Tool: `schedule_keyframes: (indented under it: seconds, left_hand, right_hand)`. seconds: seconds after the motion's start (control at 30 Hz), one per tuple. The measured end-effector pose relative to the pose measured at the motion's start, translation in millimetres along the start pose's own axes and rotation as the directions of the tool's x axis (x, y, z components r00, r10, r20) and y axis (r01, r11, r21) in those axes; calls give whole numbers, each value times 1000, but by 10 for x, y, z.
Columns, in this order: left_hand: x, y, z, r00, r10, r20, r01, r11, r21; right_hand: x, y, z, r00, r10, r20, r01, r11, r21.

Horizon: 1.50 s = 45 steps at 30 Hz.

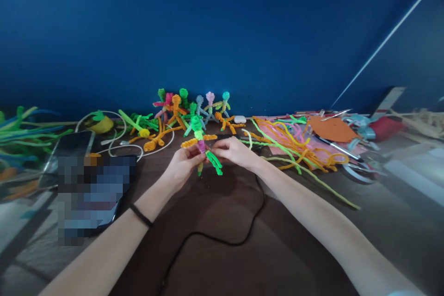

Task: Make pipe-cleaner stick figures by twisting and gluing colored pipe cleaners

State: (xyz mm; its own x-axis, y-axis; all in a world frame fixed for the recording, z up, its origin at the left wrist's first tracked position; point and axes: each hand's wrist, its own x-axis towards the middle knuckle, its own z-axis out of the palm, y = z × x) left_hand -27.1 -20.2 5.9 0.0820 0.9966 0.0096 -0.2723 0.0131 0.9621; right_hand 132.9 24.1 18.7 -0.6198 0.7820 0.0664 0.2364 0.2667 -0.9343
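Between my two hands is a pipe-cleaner figure (pixel 197 130) with a green head, orange arms, a purple middle and green legs. My left hand (pixel 185 163) pinches it at the lower body from the left. From the right, my right hand (pixel 231 151) has thumb and forefinger closed at the figure's waist, near the top of a bright green leg. The other leg is partly hidden behind my left fingers. Just behind, several finished pipe-cleaner figures (pixel 176 105) in orange, green, pink and blue stand against the blue wall.
Loose pipe cleaners (pixel 298 148) and an orange paper piece (pixel 333 128) lie to the right. A tablet-like device (pixel 128 171), a white cable (pixel 110 141) and a yellow-green object (pixel 100 124) are at left. A black cord (pixel 222 242) crosses the table; a white earbud case (pixel 239 119) sits behind.
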Motion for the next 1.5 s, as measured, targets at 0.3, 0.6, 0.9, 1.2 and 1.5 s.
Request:
schedule_keyframes:
  seconds: [0.3,0.6,0.9,1.2,1.5]
  left_hand:
    - [-6,55,28,994,92,-53,-90,995,41]
    - [-17,58,79,979,171,-113,-162,983,83]
    - [-28,137,72,985,169,-35,-168,984,53]
    - [-55,249,119,990,104,-91,-99,993,63]
    - [-18,163,119,982,119,-146,-129,990,-64]
  right_hand:
    - [16,25,88,995,95,13,-92,912,399]
    - [-12,66,180,961,176,214,-277,626,729]
    - [-36,140,148,965,-31,261,-183,636,750]
    - [0,161,189,978,-87,-190,162,889,429]
    - [-59,166,369,978,21,209,-143,796,588]
